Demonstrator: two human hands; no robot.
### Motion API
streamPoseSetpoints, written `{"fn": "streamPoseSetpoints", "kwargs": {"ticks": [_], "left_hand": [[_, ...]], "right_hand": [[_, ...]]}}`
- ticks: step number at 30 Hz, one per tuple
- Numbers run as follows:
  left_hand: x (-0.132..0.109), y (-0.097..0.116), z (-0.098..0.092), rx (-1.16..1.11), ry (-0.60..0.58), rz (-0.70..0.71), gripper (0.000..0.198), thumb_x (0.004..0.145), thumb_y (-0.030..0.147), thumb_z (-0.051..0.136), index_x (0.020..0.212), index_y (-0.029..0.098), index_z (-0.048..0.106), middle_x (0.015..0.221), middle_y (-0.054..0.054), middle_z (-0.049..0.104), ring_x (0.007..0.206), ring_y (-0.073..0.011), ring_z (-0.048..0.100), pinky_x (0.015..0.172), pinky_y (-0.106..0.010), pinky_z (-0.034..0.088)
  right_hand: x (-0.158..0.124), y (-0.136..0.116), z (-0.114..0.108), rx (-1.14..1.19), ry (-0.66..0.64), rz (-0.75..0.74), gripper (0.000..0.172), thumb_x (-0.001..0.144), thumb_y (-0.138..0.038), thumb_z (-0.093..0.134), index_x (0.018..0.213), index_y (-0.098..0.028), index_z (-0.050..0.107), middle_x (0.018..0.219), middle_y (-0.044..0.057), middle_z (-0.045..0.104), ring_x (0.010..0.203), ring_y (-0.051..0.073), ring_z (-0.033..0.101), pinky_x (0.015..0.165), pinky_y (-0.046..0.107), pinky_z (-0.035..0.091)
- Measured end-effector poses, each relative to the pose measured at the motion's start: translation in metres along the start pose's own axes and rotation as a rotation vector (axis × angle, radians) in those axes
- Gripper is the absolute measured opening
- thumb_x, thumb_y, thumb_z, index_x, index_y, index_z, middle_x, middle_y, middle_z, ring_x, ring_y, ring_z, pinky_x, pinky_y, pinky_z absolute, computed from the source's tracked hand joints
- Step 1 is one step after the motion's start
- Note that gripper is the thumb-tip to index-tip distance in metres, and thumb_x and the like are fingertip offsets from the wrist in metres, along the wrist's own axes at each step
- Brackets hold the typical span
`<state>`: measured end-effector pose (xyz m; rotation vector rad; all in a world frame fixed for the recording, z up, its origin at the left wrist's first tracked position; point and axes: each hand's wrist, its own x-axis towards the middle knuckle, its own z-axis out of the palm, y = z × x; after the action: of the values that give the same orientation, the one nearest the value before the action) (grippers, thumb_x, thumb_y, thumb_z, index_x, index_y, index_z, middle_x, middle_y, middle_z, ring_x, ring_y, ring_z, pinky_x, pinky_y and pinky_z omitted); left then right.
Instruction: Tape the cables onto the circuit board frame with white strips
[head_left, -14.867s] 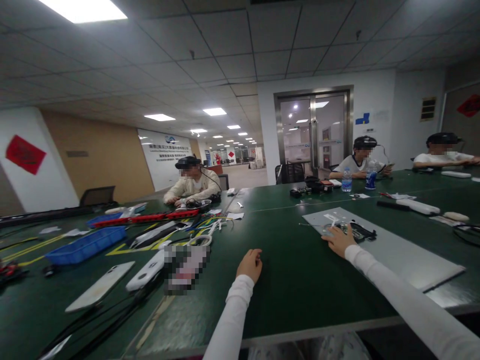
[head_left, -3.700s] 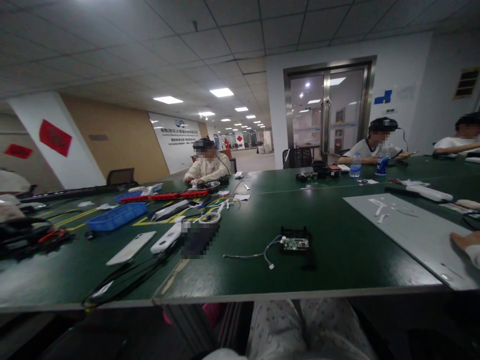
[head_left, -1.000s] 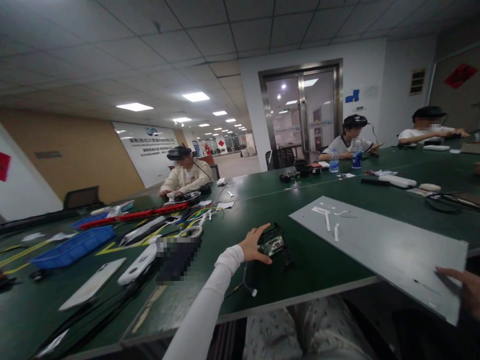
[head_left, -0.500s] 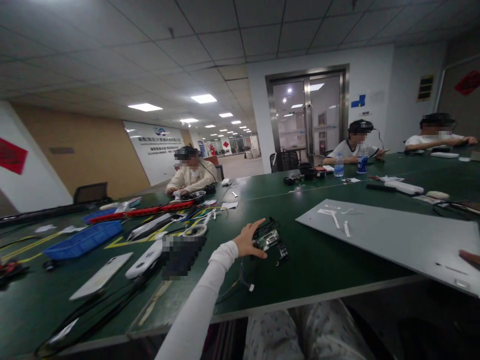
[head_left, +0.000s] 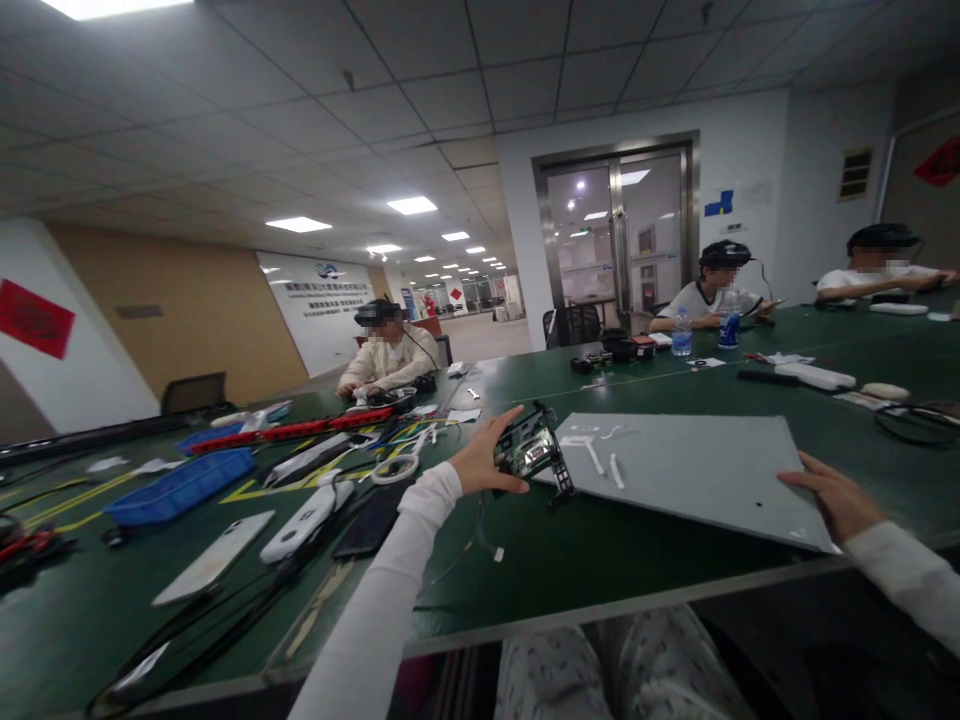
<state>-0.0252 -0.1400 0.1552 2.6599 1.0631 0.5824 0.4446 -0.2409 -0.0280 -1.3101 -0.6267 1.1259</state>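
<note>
Meanwhile, at the long green worktop [head_left: 600,570], where co-workers [head_left: 394,368] sat along the far side, the grey sheet [head_left: 697,475] had slid left within the last second. It now lay flat in front of the person, its near right corner under the right hand [head_left: 829,497]. Those fingers lay stretched and close together on the sheet; whether the thumb hooked under the edge could not be told. The left hand [head_left: 480,466], in a white sleeve, had raised the small black-framed circuit board [head_left: 531,450] off the worktop, where it sat half a second before. The hand held it tilted in the air at the sheet's near left corner, fingers clamped on the board's left side and the index finger stretched along the top. Board and sheet, well apart moments earlier, now overlapped in view, which suggested the two were being brought together. The board's thin cable [head_left: 480,522] hung down, its white plug dangling just above the green surface. Small white strips [head_left: 600,457] rested on the sheet just right of the board.
</note>
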Motion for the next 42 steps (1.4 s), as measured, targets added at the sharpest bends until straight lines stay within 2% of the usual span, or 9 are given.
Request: {"fn": "streamPoseSetpoints", "kwargs": {"ticks": [3,6,12,18,21,34,38,42], "left_hand": [[-0.001,0.01,-0.009,0.013,0.005,0.025,0.113,0.039,0.046,0.073,0.131,0.023,0.012,0.124,-0.008,0.03,0.115,-0.0296,0.029,0.099,-0.044,0.021],[-0.005,0.016,-0.013,0.022,0.003,0.049,0.113,0.039,0.045,0.074,0.131,0.022,0.013,0.123,-0.008,0.031,0.115,-0.0287,0.029,0.099,-0.043,0.021],[-0.015,0.023,-0.011,0.039,-0.009,0.031,0.114,0.037,0.046,0.074,0.131,0.023,0.013,0.125,-0.008,0.029,0.116,-0.0302,0.027,0.099,-0.044,0.02],[-0.02,0.023,-0.007,0.016,-0.008,0.036,0.115,0.037,0.048,0.074,0.131,0.023,0.014,0.124,-0.008,0.03,0.115,-0.0298,0.028,0.099,-0.044,0.021],[-0.02,0.021,-0.005,0.001,-0.014,0.034,0.115,0.037,0.048,0.074,0.131,0.022,0.014,0.124,-0.008,0.03,0.115,-0.0295,0.028,0.099,-0.044,0.021],[-0.025,0.024,-0.004,0.008,-0.072,0.039,0.112,0.041,0.048,0.072,0.132,0.023,0.012,0.125,-0.008,0.028,0.115,-0.0291,0.027,0.099,-0.043,0.021],[-0.021,0.02,0.005,0.001,-0.053,0.046,0.115,0.038,0.047,0.074,0.132,0.023,0.011,0.125,-0.009,0.028,0.114,-0.0297,0.027,0.098,-0.044,0.022],[-0.019,0.019,0.012,0.007,-0.057,0.074,0.114,0.038,0.047,0.074,0.132,0.023,0.012,0.124,-0.009,0.029,0.114,-0.0296,0.028,0.097,-0.046,0.022]], "right_hand": [[-0.004,-0.007,0.042,0.083,-0.117,-0.012,0.068,0.062,-0.019,0.058,0.124,-0.029,0.034,0.103,0.006,0.06,0.076,0.025,0.061,0.067,0.038,0.051],[0.0,-0.01,0.073,0.091,-0.21,-0.001,0.058,0.065,-0.02,0.055,0.121,-0.026,0.039,0.098,0.008,0.061,0.072,0.023,0.061,0.067,0.038,0.051],[0.023,-0.009,0.101,0.072,-0.404,0.121,0.061,0.067,-0.016,0.054,0.124,-0.023,0.035,0.096,0.009,0.062,0.07,0.021,0.061,0.066,0.038,0.05],[0.029,-0.014,0.104,0.068,-0.486,0.151,0.068,0.068,-0.013,0.052,0.129,-0.027,0.024,0.098,0.008,0.061,0.071,0.022,0.061,0.068,0.042,0.049],[0.028,-0.013,0.1,0.061,-0.483,0.166,0.072,0.069,-0.011,0.05,0.13,-0.029,0.019,0.096,0.006,0.061,0.074,0.022,0.061,0.071,0.044,0.048],[0.03,-0.001,0.085,0.062,-0.517,0.164,0.074,0.069,-0.01,0.051,0.131,-0.026,0.015,0.096,0.008,0.062,0.072,0.023,0.062,0.07,0.043,0.049],[0.033,0.003,0.084,0.051,-0.513,0.192,0.068,0.071,-0.011,0.05,0.13,-0.022,0.019,0.091,0.008,0.063,0.068,0.022,0.062,0.065,0.04,0.05],[0.041,0.002,0.087,0.019,-0.419,0.345,0.051,0.076,-0.024,0.046,0.123,-0.008,0.033,0.073,0.01,0.065,0.058,0.02,0.061,0.059,0.034,0.051]]}}
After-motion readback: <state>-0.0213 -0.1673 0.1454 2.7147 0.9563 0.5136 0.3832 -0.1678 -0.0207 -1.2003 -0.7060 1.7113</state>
